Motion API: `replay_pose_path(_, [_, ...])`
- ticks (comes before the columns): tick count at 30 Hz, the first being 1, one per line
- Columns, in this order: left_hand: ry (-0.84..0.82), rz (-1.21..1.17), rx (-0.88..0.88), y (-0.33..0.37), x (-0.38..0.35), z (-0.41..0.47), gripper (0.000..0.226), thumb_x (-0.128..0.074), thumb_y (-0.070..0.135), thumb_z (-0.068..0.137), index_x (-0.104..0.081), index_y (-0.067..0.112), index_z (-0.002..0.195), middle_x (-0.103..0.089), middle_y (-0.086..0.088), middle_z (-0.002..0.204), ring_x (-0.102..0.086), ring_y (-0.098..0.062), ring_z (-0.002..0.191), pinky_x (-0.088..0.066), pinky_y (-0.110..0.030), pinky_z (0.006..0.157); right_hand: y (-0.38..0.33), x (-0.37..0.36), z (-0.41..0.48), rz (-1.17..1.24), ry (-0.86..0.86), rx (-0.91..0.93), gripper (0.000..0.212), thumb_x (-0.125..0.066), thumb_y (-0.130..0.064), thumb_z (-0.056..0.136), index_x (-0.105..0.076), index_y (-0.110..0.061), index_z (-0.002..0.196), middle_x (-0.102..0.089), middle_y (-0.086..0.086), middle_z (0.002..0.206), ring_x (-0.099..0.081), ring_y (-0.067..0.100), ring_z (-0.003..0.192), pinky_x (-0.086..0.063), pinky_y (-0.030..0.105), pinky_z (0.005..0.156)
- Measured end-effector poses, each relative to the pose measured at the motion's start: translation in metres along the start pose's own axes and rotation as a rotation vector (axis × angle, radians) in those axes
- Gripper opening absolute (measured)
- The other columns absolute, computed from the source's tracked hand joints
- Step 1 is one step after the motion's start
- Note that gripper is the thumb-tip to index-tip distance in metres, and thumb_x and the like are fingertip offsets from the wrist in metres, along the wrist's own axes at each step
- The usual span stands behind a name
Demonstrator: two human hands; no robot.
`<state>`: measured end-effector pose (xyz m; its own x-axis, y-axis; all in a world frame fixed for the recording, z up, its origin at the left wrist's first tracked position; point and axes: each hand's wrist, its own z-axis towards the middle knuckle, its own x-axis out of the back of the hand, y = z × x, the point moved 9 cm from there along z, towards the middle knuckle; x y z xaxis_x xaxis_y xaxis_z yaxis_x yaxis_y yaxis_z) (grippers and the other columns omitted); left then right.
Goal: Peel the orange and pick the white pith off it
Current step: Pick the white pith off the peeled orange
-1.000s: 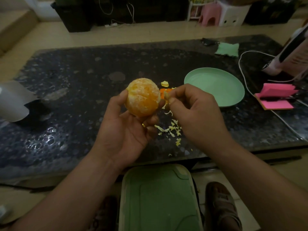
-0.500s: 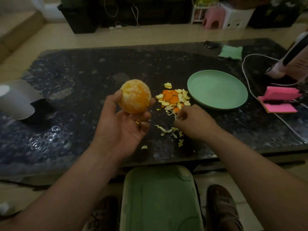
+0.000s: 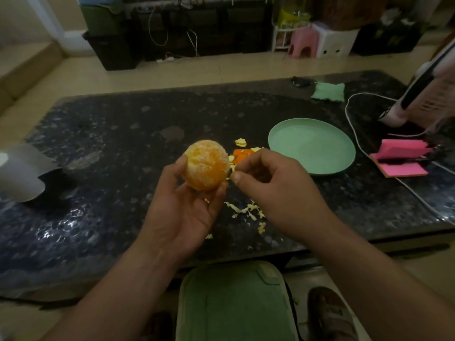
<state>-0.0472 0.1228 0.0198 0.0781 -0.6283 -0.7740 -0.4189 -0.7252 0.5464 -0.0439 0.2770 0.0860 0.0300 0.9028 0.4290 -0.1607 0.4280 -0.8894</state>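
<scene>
My left hand (image 3: 183,212) holds the peeled orange (image 3: 206,164) up above the dark table, thumb on its left side and fingers under it. White pith still streaks its top and front. My right hand (image 3: 273,187) is against the orange's right side, thumb and forefinger pinched together at its surface; whether a pith strand is between them is too small to tell. Orange peel pieces (image 3: 240,153) lie behind the hands, and pale pith scraps (image 3: 248,210) are strewn on the table beneath them.
A green plate (image 3: 312,146) sits to the right of the peel. Pink sticky notes (image 3: 401,158) and a white cable (image 3: 354,134) lie at far right. A grey curved sheet (image 3: 22,172) stands at left. A green stool (image 3: 234,303) is below the table (image 3: 110,143) edge.
My right hand dropped to the table by the pith scraps half a second ago, then came back up to the orange's right side. The left hand kept the orange raised.
</scene>
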Motion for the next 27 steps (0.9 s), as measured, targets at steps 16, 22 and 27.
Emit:
replay_pose_path(16, [-0.079,0.058,-0.06,-0.0017,-0.0033,0.0017,0.074,-0.068,0.047,0.095,-0.052,0.008,0.156,-0.055,-0.019,0.158,-0.071,-0.019,0.101,-0.063,-0.026,0.077,0.0031,0.0031,-0.0013,0.009,0.038,0.004,0.002,-0.076,-0.025,0.096,-0.078,-0.024,0.095,-0.074,-0.013,0.08,-0.069,0.0,0.079,-0.055,0.016,0.07])
replay_pose_path(22, [-0.057,0.072,-0.073,-0.0025,-0.0031,0.0006,0.075,-0.071,0.046,0.092,-0.054,0.007,0.154,-0.063,-0.017,0.145,-0.073,-0.018,0.097,-0.063,-0.026,0.075,0.0033,0.0018,-0.0012,-0.069,0.057,0.036,0.006,-0.073,-0.025,0.099,-0.078,-0.023,0.095,-0.07,-0.015,0.077,-0.066,-0.001,0.077,-0.051,0.014,0.066])
replay_pose_path(27, [-0.048,0.09,-0.097,-0.0026,-0.0045,-0.0007,0.07,-0.07,0.044,0.092,-0.057,0.009,0.151,-0.064,-0.017,0.148,-0.072,-0.021,0.11,-0.063,-0.028,0.085,0.0022,0.0002,-0.0037,-0.094,0.086,0.069,0.007,-0.073,-0.021,0.098,-0.076,-0.021,0.092,-0.07,-0.013,0.075,-0.066,0.002,0.074,-0.052,0.015,0.062])
